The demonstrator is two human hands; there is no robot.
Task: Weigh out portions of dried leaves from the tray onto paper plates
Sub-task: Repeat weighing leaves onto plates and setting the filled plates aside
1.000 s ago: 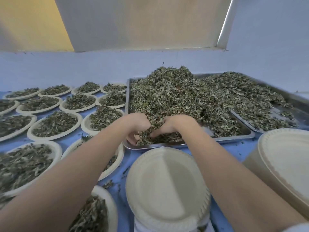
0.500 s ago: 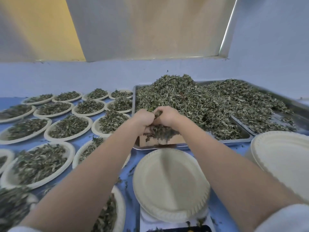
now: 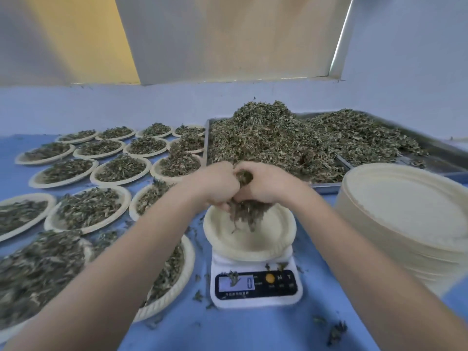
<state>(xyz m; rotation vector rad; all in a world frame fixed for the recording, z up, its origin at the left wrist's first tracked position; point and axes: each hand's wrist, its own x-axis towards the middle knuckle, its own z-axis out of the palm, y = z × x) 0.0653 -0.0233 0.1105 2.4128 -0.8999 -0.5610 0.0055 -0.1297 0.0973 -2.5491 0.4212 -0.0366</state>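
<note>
My left hand (image 3: 215, 186) and my right hand (image 3: 266, 184) are cupped together, holding a bunch of dried leaves (image 3: 247, 211) just above a paper plate (image 3: 273, 239). Leaves dangle from the hands toward the plate. The plate sits on a white digital scale (image 3: 255, 287) whose display reads 0. Behind the hands, a metal tray (image 3: 206, 138) holds a big heap of dried leaves (image 3: 266, 138).
Several paper plates filled with leaves (image 3: 88, 209) cover the blue table on the left. A tall stack of paper plates without leaves (image 3: 410, 214) stands at the right. A second tray of leaves (image 3: 450, 158) lies at the back right. Loose leaf bits (image 3: 336, 330) dot the table.
Both hands scooped a bunch of leaves from the tray's front edge, lifted it, and brought it toward me over the plate on the scale. The camera tilted down, showing the scale.
</note>
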